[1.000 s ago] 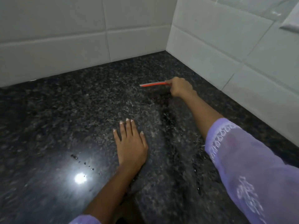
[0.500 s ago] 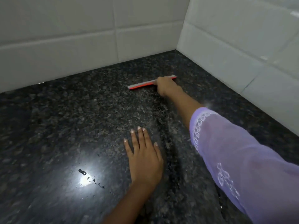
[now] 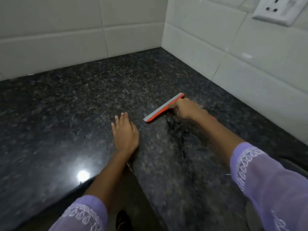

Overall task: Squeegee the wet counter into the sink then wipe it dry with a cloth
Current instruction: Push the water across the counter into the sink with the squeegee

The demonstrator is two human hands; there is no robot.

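R hand (image 3: 185, 108) grips orange squeegee (image 3: 162, 108), blade on granite counter (image 3: 66, 114) toward back-right corner, near right wall edge. L hand (image 3: 125, 132) flat, fingers straight, palm on counter nr front edge, just beside blade's left end.

White rectangular tiles (image 3: 130, 35) with pale grout lines covered two walls that met in a corner at the back. On the right-hand wall (image 3: 233, 52), high up, sat a white socket plate (image 3: 280, 10), tilted by the wide lens. The tiles on that side were glossy and carried faint highlights. A round bright spot of light (image 3: 82, 175) was mirrored in the dark polished stone near its front edge. Below that edge a strip of dim floor (image 3: 131, 194) showed, too blurred to make out.
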